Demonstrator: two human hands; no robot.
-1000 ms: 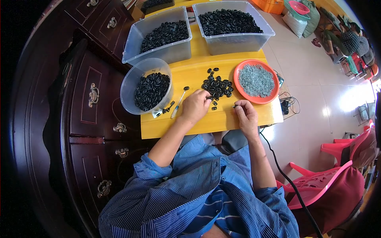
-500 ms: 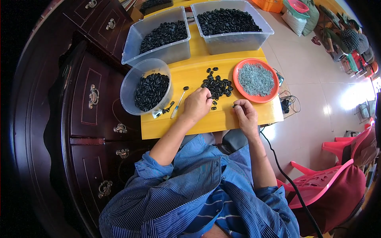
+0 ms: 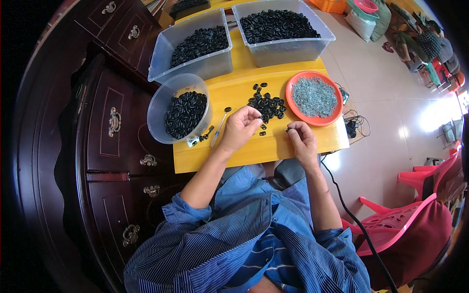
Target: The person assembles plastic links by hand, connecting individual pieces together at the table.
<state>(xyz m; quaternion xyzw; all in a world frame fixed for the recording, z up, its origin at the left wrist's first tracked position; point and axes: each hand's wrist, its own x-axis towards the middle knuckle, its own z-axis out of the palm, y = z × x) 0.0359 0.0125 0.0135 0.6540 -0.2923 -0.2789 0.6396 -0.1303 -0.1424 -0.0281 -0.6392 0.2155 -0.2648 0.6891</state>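
Observation:
A loose pile of small black oval pieces with holes (image 3: 267,103) lies on the yellow table (image 3: 229,158). Beside its near left edge is my left hand (image 3: 240,128), thumb and forefinger pressed together; whatever they pinch is too small to make out against the dark pile. My right hand (image 3: 304,144) hovers over the table's front, closed on a small black piece (image 3: 287,130) that peeks out at the fingertips. An orange-red plate (image 3: 291,102) heaped with small silvery metal parts (image 3: 314,96) stands beyond the right hand. A thin screwdriver (image 3: 218,129) rests left of my left hand.
A round clear tub (image 3: 155,119) of black pieces stands at the table's left. Two large clear bins (image 3: 205,66) (image 3: 293,52) with more pieces stand behind. Dark drawers (image 3: 110,151) border the left; pink chairs (image 3: 386,229) and a black cable (image 3: 351,212) are at right.
My left hand has drawn slightly up from the pile's near edge, its thumb and forefinger now pinched together. My right hand has stayed nearly still with the black piece.

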